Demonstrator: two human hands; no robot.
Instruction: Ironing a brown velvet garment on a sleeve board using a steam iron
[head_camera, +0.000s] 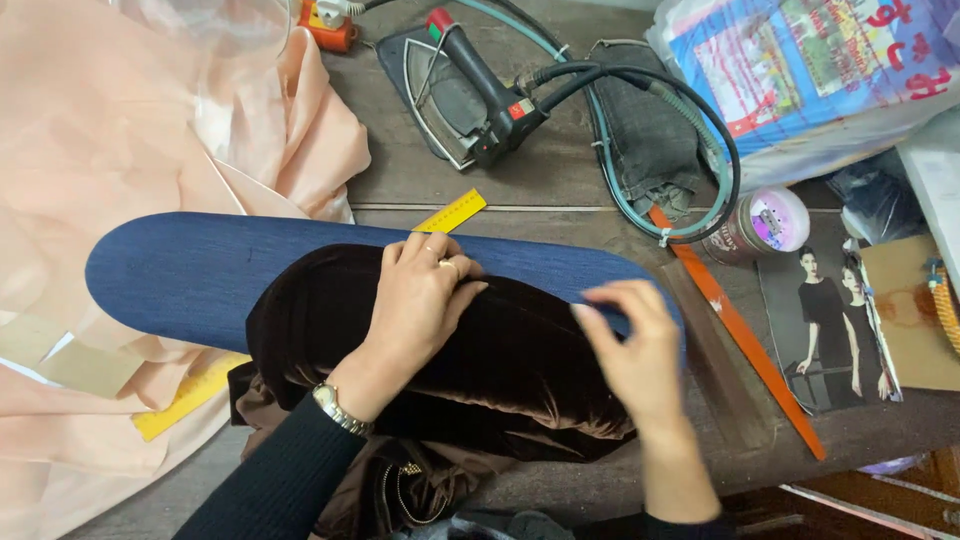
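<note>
Nearest, brown velvet (480, 360) draped over the blue board (180, 275), bulk hanging off the near edge toward a zip. Left hand (425, 290) pressed flat on the velvet, fingers curled at the far fold. Right hand (630, 345) blurred at the velvet's right edge, fingers bent; cannot tell if pinching. Risk: hanging weight pulling the slippery pile off the board, or the fold shifting under uneven pressure. Farther, yellow ruler (452, 211) half hidden; beyond, iron (470, 95) with looped hose, easy to snag.

A single head-worn camera looks steeply down, close over the worktable (560, 190); both forearms enter from the frame's lower edge.
</note>
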